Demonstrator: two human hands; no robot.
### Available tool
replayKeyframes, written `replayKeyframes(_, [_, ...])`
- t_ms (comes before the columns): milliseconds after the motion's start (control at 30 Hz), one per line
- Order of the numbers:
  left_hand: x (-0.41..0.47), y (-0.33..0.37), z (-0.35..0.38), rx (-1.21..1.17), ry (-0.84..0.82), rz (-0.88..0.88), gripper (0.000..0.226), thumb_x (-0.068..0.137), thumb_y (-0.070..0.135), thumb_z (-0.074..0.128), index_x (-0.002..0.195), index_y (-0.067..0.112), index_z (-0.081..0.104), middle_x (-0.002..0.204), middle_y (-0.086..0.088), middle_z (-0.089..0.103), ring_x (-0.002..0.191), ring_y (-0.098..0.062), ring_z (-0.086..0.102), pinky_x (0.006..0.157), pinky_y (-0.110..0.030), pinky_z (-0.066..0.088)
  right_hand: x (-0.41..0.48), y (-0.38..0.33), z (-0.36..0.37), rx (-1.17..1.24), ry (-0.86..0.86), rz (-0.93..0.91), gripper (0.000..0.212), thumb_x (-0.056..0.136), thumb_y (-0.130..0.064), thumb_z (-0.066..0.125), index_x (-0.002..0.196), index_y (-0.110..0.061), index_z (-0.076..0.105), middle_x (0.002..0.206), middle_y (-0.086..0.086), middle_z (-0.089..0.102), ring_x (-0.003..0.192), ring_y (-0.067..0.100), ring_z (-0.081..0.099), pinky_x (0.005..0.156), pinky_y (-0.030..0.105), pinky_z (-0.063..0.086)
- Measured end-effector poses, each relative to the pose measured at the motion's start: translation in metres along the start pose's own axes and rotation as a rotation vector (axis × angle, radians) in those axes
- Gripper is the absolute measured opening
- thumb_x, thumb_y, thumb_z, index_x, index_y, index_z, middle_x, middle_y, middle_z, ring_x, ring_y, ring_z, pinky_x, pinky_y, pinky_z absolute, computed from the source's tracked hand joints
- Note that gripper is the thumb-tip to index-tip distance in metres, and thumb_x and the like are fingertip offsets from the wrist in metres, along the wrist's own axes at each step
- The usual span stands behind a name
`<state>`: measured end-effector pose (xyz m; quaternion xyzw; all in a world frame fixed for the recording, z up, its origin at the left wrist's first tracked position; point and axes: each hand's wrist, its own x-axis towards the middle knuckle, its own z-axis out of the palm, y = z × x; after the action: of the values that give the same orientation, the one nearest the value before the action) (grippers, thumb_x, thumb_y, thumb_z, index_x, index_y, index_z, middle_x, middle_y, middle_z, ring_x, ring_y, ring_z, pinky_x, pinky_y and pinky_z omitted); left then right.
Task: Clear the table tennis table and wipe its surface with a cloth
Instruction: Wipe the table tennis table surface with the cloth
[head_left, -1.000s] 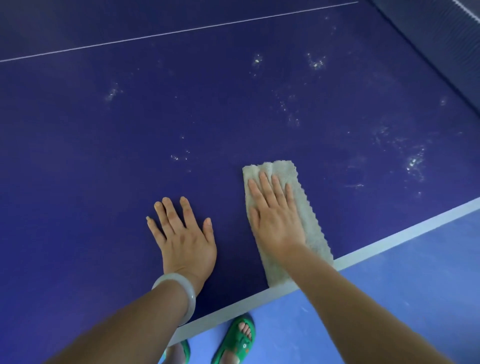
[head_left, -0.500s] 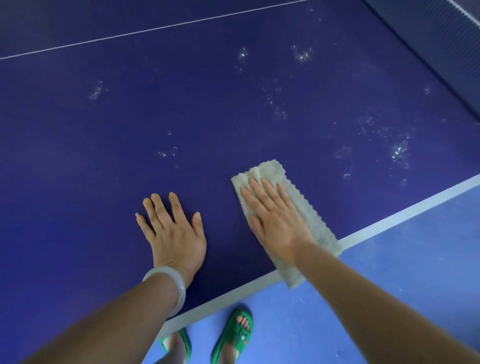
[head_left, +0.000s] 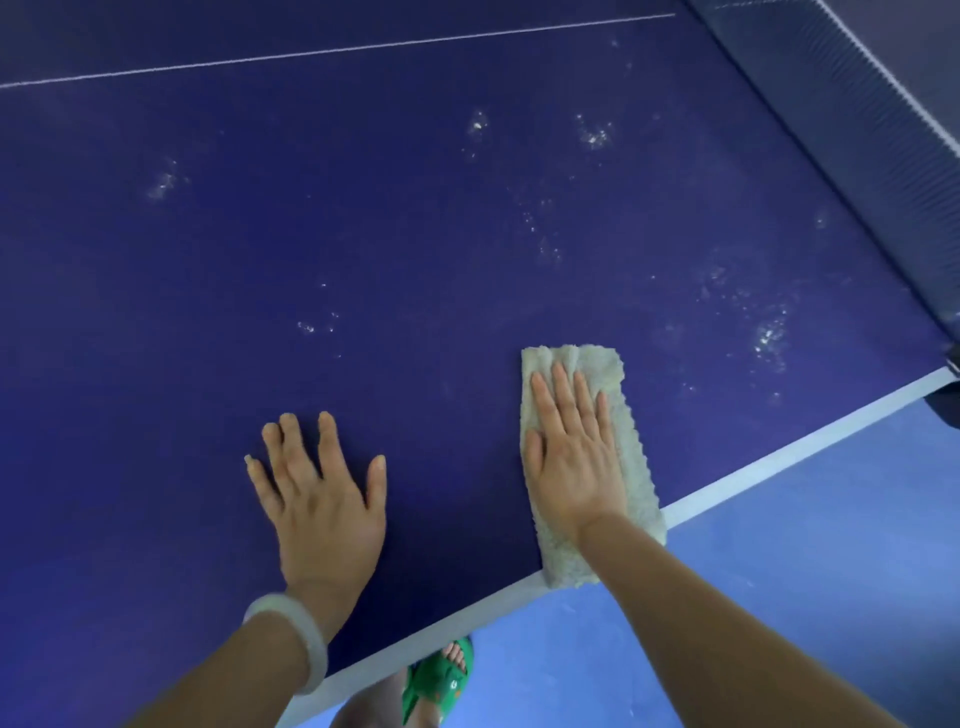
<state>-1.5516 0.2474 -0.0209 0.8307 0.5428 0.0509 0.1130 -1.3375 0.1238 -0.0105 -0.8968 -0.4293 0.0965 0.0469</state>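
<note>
Pressing flat on the cloth (head_left: 618, 410), the right hand (head_left: 574, 457) has straight fingers; the left hand (head_left: 322, 499) lies spread on the table (head_left: 363, 234).

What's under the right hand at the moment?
The right hand lies flat on the pale cloth, which rests on the blue table, its near end over the white edge line. The surface beneath the cloth is hidden.

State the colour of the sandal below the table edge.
Green sandal, seen in the head view.
</note>
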Motion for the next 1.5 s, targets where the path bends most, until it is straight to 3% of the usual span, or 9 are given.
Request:
replayKeyframes(133, [0.002,0.01,-0.011,-0.116,0.018,0.119,0.057,0.096,0.029,0.056,0.142,-0.001,0.042,0.151,-0.027,0.031,0.146,-0.045,0.02,0.119,-0.062,0.012,0.002,-0.003,0.0,-0.002,0.002,-0.013,0.059,0.103,-0.037,0.014,0.16,-0.026,0.002,0.166,-0.006,-0.008,0.152,0.013,-0.016,0.125,0.042,-0.002])
replayKeyframes(300, [-0.002,0.094,-0.005,-0.137,-0.047,0.484,0.054,0.096,0.028,0.032,0.141,0.003,0.048,0.149,-0.017,0.041,0.144,-0.033,0.032,0.12,-0.054,0.019,0.002,0.0,0.001,0.007,0.014,-0.01,0.061,0.101,-0.034,0.023,0.16,-0.024,0.01,0.167,-0.004,-0.001,0.153,0.014,-0.01,0.124,0.043,0.001])
replayKeyframes(500, [0.003,0.133,0.024,0.019,-0.07,0.337,0.057,0.101,0.029,0.024,0.149,0.001,0.036,0.155,-0.018,0.034,0.148,-0.03,0.024,0.121,-0.051,0.02,0.0,0.018,-0.001,0.035,0.0,-0.109,0.06,0.102,-0.035,0.023,0.16,-0.024,0.011,0.167,-0.003,0.0,0.153,0.014,-0.01,0.124,0.042,-0.001])
replayKeyframes(667, [-0.001,0.138,0.026,0.132,-0.054,0.332,0.067,0.1,0.045,0.028,0.149,-0.001,0.037,0.155,-0.019,0.034,0.147,-0.032,0.027,0.12,-0.054,0.02,0.0,0.125,-0.019,0.011,-0.015,-0.282,0.059,0.101,-0.033,0.027,0.159,-0.027,0.016,0.167,-0.006,0.007,0.154,0.014,-0.002,0.124,0.045,0.006])
replayKeyframes(767, [-0.001,0.14,0.025,0.162,-0.057,0.319,0.069,0.1,0.047,0.026,0.149,0.0,0.036,0.154,-0.018,0.035,0.146,-0.032,0.029,0.12,-0.053,0.021,0.041,0.178,-0.032,-0.048,-0.019,-0.192,0.062,0.099,-0.035,0.02,0.159,-0.028,0.013,0.167,-0.007,0.002,0.154,0.014,-0.003,0.125,0.044,0.004])
replayKeyframes(900, [-0.002,0.142,0.024,0.192,-0.058,0.303,0.068,0.1,0.047,0.027,0.149,0.001,0.036,0.153,-0.016,0.037,0.146,-0.031,0.03,0.12,-0.051,0.022,0.072,0.135,-0.026,0.018,0.037,0.0,0.065,0.096,-0.036,0.011,0.16,-0.023,0.006,0.167,0.0,-0.004,0.154,0.021,-0.004,0.125,0.045,-0.001])
replayKeyframes(1133, [-0.002,0.141,0.025,0.173,-0.026,0.321,0.067,0.1,0.045,0.029,0.147,-0.001,0.038,0.152,-0.017,0.038,0.145,-0.032,0.031,0.12,-0.052,0.022,0.012,0.151,-0.024,-0.046,-0.073,-0.592,0.059,0.103,-0.034,0.028,0.159,-0.024,0.016,0.167,-0.003,0.006,0.154,0.019,0.0,0.124,0.045,0.007])
replayKeyframes(1367, [-0.002,0.143,0.026,0.176,-0.03,0.298,0.068,0.098,0.047,0.027,0.149,0.001,0.035,0.153,-0.015,0.036,0.146,-0.031,0.029,0.121,-0.05,0.018,0.093,0.17,-0.036,0.011,0.026,0.035,0.062,0.098,-0.034,0.009,0.159,-0.026,0.0,0.167,-0.002,-0.007,0.153,0.018,-0.009,0.125,0.044,-0.003])
replayKeyframes(1500, [-0.002,0.142,0.026,0.177,-0.027,0.304,0.068,0.099,0.047,0.027,0.148,0.001,0.036,0.152,-0.016,0.037,0.145,-0.031,0.03,0.121,-0.05,0.019,0.046,0.135,-0.026,-0.018,-0.013,-0.286,0.06,0.101,-0.033,0.016,0.16,-0.023,0.01,0.167,0.0,0.002,0.154,0.021,0.0,0.125,0.044,0.001])
